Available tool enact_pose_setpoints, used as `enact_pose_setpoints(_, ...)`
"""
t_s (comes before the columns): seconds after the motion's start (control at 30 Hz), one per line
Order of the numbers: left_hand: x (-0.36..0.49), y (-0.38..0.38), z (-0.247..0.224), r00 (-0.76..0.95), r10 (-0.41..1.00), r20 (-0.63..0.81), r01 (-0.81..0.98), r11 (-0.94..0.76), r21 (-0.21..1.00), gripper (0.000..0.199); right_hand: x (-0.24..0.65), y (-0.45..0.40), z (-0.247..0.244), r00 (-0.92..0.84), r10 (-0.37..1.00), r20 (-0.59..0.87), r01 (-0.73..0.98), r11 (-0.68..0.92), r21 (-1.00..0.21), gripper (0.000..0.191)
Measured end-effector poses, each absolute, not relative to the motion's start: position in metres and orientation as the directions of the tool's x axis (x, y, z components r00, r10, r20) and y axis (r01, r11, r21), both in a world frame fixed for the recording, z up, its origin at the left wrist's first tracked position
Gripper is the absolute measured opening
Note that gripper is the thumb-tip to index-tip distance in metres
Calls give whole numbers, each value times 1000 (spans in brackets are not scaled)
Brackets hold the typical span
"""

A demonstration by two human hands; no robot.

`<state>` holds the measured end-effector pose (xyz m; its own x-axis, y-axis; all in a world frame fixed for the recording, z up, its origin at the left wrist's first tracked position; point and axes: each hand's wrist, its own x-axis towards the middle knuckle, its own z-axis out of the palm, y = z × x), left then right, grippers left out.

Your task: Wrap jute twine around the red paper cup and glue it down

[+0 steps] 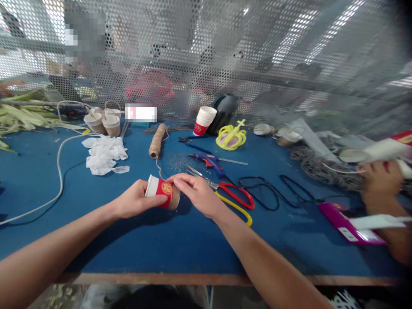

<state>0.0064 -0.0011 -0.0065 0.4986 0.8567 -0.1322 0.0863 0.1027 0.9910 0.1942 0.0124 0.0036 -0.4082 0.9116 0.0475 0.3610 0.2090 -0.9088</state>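
Observation:
My left hand [137, 199] is wrapped around a red and white paper cup [162, 189] lying on its side, rim to the left. Brown twine is wound around the cup's base end. With thumb and fingertips together, my right hand [198, 193] pinches the twine [159, 166] at that base. The strand runs back to a spool of twine [157, 141] on the table. Just right of my right hand lie scissors [236, 195] with one red and one yellow handle. A blue glue gun [209, 163] rests behind them.
A blue table [128, 253] meets a perforated metal screen [180, 64]. Stacked cups [205, 120], a yellow crown-like piece [231, 137], twine-covered cups [111, 124] and white ribbon [104, 154] stand behind. At right are black cables, a magenta power strip [347, 225] and another person's hand [381, 180].

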Motion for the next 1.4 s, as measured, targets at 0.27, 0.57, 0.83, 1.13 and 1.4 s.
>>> enact_pose_setpoints(0.27,16,-4,-9,423,886,-191,134,147,980,37,183,2,-1,-485,862,146,260,302,-917,30)
enact_pose_setpoints(0.57,19,-1,-19,329,910,-251,127,221,967,36,185,5,0,-470,869,155,305,324,-895,30)
enact_pose_setpoints(0.83,16,0,-21,298,913,-279,79,267,960,36,251,60,29,49,983,178,894,37,-446,28)
enact_pose_setpoints(1.13,14,6,-27,259,946,-194,137,162,977,38,282,104,-11,176,984,-10,911,-167,-377,12)
enact_pose_setpoints(1.4,8,12,-27,214,967,-141,156,109,982,36,265,67,16,91,996,26,709,-46,-704,23)
